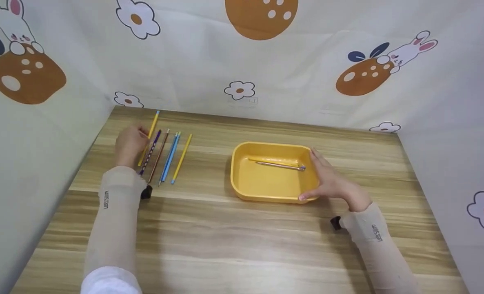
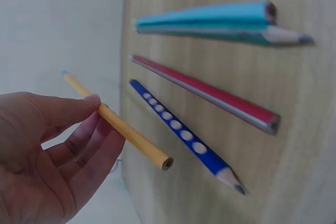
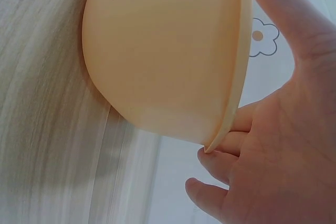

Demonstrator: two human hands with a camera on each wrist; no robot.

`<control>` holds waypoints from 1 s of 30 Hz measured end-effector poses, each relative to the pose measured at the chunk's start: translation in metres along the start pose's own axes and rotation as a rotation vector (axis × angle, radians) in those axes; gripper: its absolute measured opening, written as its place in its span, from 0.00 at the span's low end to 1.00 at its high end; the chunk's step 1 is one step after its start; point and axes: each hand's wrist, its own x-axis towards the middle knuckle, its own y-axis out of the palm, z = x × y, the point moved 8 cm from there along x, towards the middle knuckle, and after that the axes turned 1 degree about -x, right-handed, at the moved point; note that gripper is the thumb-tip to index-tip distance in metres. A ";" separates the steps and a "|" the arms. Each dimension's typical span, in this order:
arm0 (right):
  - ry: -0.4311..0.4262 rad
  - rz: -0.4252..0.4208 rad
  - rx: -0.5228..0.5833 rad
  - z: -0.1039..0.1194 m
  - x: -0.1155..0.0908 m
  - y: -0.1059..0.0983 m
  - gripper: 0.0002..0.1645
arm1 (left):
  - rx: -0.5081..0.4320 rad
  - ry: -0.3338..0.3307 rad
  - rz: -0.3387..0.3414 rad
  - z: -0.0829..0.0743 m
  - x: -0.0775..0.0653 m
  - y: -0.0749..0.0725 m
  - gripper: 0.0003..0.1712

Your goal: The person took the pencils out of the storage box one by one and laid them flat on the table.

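Note:
My left hand [image 1: 131,142] pinches a yellow pencil [image 2: 134,136] between thumb and fingers; the pencil is held at a slant, above the table in the left wrist view. Beside it lie a dark blue pencil with white spots [image 2: 167,116], a red-and-silver pencil [image 2: 205,92], blue pencils [image 2: 205,19] side by side, and another yellow pencil [image 1: 182,158]. My right hand [image 1: 331,177] grips the right end of a yellow tray [image 1: 262,199], thumb at the near corner and fingers at the far one. Inside the tray lie a yellow pencil [image 1: 262,159] and a silvery pencil [image 1: 280,165].
The wood-grain table [image 1: 225,245] carries the tray at centre right and the pencil row at left. A patterned cloth [image 1: 193,61] stands behind the table and along both sides.

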 end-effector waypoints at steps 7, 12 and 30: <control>-0.009 0.003 0.008 0.000 -0.002 0.002 0.86 | 0.115 -0.070 -0.039 0.027 -0.003 0.003 0.18; -0.015 -0.006 0.008 0.001 -0.003 0.002 0.86 | 0.264 -0.060 0.008 0.032 -0.001 0.004 0.16; 0.005 -0.002 0.004 0.001 0.001 0.003 0.86 | 0.302 -0.066 0.015 0.002 0.000 0.000 0.16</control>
